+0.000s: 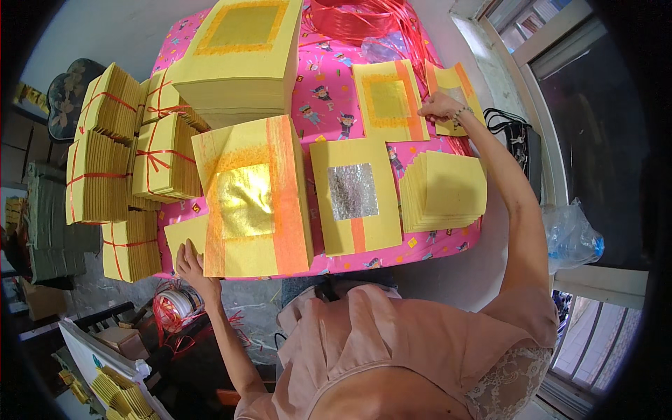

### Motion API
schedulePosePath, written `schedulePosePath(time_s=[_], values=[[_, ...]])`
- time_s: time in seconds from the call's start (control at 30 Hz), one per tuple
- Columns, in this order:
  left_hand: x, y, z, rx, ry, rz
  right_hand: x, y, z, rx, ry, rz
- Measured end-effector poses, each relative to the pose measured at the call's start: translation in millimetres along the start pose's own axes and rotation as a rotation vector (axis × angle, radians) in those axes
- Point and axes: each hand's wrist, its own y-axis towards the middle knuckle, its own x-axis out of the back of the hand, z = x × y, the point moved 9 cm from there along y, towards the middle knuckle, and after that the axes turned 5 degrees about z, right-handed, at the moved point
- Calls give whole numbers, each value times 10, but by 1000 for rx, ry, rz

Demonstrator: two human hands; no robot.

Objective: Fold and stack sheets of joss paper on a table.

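Note:
My right hand [444, 106] reaches to the far right, its fingertips pinched at the orange-striped edge of a yellow paper sheet [374, 122] with a gold square. Under that hand lies another yellow sheet [472, 82] with an orange stripe, its top raised. My left hand [198, 269] rests with fingers stretched over a plain yellow paper [183, 234], beside the near corner of a thick paper stack [290, 238] with gold foil and orange bands. Between the hands sit a pile with a silver foil square [353, 192] and a fanned pile of plain yellow paper [448, 183].
A tall yellow paper stack [231, 84] and several bundles tied with red string [164, 157] stand at left on the pink patterned tablecloth [315, 91]. Red ribbon [353, 21] lies at the back. A clear plastic bag [574, 234] hangs at right; a string-filled tub [178, 304] sits below left.

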Motion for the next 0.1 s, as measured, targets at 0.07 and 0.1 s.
schedulePosePath(time_s=[0.07,0.1], values=[[-26,-26,66,18,-4,12,-64,16,76,38,-63,16],[-54,-33,122,37,-15,20,-48,22,85,46,-172,8]])
